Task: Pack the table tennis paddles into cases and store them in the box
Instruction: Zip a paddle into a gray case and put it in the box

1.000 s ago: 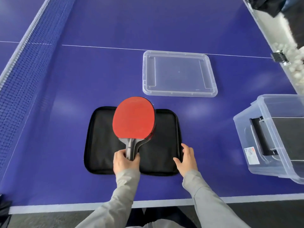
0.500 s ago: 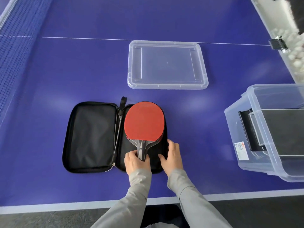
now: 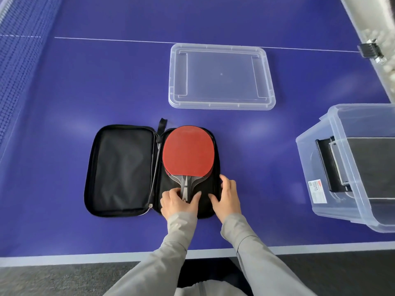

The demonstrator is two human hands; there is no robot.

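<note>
Table [image 3: 85,86] bare left of case [image 3: 121,169]; lid [image 3: 221,76] blocks far side, box [image 3: 352,167] crowds right edge, net [image 3: 19,60] lines left edge.

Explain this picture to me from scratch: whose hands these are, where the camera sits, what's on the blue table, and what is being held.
There is no machine here. A person wears the camera on their head, so you look down along their grey sleeves. The left hand grips the handle of a red paddle, which lies in the right half of an open black case. The right hand rests flat on that case's edge, holding nothing. All this sits on a blue table tennis table. Farther away lies a clear lid, and at right stands a clear storage box with dark cases already inside.
</note>
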